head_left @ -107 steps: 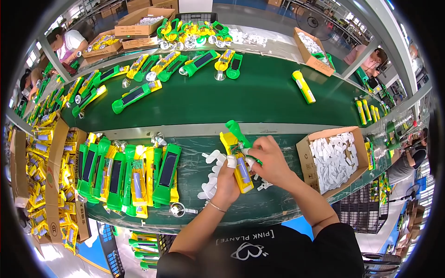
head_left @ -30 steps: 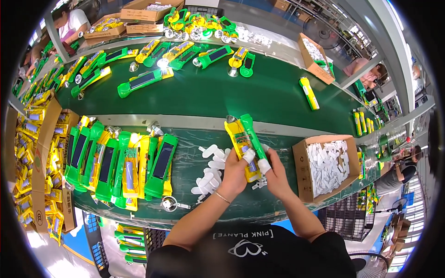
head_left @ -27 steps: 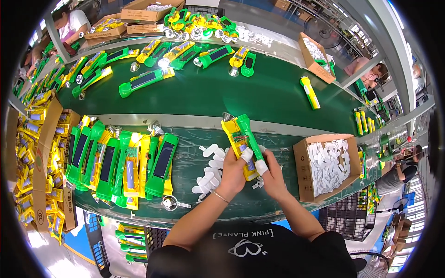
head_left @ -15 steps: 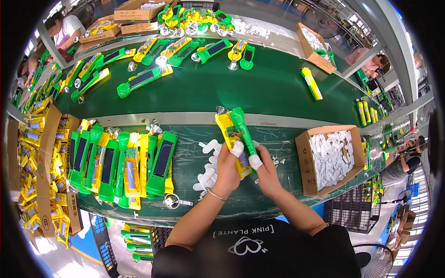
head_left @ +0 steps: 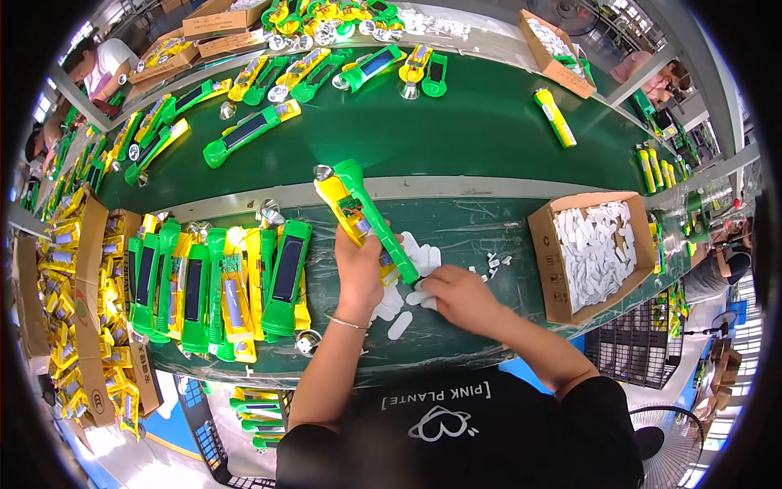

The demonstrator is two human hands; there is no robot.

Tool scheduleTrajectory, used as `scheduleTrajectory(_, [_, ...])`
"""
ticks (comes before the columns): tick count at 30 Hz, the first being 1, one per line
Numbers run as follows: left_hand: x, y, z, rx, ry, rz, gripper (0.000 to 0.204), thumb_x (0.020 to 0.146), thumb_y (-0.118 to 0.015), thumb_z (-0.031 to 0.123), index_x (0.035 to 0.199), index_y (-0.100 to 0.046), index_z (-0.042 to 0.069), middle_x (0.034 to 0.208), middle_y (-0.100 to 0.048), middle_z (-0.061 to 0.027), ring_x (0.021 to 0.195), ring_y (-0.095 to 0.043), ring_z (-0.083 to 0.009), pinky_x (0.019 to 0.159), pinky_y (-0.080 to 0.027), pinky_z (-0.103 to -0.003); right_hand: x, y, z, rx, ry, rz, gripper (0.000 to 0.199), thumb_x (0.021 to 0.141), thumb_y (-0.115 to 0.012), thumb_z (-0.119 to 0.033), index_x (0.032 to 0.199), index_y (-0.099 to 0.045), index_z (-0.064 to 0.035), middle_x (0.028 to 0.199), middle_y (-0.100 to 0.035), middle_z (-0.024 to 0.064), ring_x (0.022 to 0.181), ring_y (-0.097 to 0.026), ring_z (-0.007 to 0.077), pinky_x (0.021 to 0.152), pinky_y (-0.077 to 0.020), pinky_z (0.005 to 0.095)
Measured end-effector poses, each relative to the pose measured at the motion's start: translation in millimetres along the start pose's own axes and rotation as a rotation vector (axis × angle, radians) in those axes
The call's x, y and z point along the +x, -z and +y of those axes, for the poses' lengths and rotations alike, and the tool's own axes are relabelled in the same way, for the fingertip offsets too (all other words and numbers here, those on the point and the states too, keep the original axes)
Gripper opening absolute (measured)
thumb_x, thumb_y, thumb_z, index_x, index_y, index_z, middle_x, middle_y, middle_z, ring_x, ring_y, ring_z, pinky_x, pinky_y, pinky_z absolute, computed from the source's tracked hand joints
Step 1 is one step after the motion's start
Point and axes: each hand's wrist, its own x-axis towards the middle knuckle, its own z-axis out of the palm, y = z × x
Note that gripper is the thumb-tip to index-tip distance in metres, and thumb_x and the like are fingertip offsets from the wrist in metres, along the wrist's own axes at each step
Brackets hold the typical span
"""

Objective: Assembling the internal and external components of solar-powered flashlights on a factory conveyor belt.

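Observation:
My left hand [head_left: 360, 273] is wrapped round an unfinished torch, made of a green casing half [head_left: 373, 216] and a yellow half [head_left: 332, 192] with a lamp reflector at its far end. Wires and a circuit board show between the halves. At the torch's near end, my right hand [head_left: 463, 300] has its fingers pinched together; what they hold, if anything, is hidden. Flat white plastic pieces [head_left: 400, 325] lie on the green worktop beneath and around both hands.
A row of open torches [head_left: 195, 285] lies to my left, beside cartons of yellow parts [head_left: 69, 301]. On the right stands a carton of white pieces [head_left: 599, 253]. Beyond the worktop, a green conveyor belt [head_left: 342, 138] carries more torches. Several people work nearby.
My left hand has moved left with the torch. My right hand has let go of the torch's middle and moved to its near end, by the white pieces.

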Motion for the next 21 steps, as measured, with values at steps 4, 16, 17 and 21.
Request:
scheduleTrajectory(4, [-2,3,-7,0.013,-0.013,-0.028,0.030,0.074,-0.041,-0.006,0.103,-0.040,0.003,0.087,-0.051,-0.0094,0.072,-0.059,-0.0217,0.060,-0.051,-0.034,0,-7,-1,-0.122,-0.077,-0.037,0.015,0.066,-0.063,-0.004,0.080,-0.058,-0.0044,0.077,-0.055,0.0105,0.073,-0.055,0.0308,0.062,-0.0449,0.0372])
scheduleTrajectory(16, [-15,-27,-54,0.466,-0.446,-0.074,0.054,0.069,-0.056,-0.007,0.116,-0.031,0.000,0.104,-0.047,-0.0137,0.096,-0.050,-0.0244,0.081,-0.041,-0.033,66,39,-32,0.125,-0.125,0.323,0.019,0.071,-0.054,0.005,0.089,-0.052,0.0004,0.076,-0.059,0.0126,0.066,-0.058,0.0273,0.060,-0.0467,0.0333])
scheduleTrajectory(17, [-16,-29,-52,0.462,-0.452,-0.065,0.054,0.069,-0.056,-0.007,0.116,-0.031,0.000,0.104,-0.047,-0.0137,0.096,-0.050,-0.0244,0.081,-0.041,-0.033,66,37,-31,0.095,-0.135,0.338,0.019,0.069,-0.053,0.006,0.088,-0.052,0.0003,0.076,-0.059,0.0134,0.067,-0.058,0.0290,0.060,-0.0466,0.0340])
scheduleTrajectory(21, [-18,-33,-48,0.489,-0.461,-0.039,0.053,0.069,-0.057,-0.005,0.115,-0.033,0.001,0.105,-0.045,-0.0122,0.096,-0.049,-0.0224,0.079,-0.042,-0.031,71,36,-35,0.045,-0.125,0.341,0.018,0.069,-0.048,0.004,0.087,-0.050,0.0011,0.079,-0.057,0.0179,0.069,-0.056,0.0354,0.058,-0.0454,0.0409])
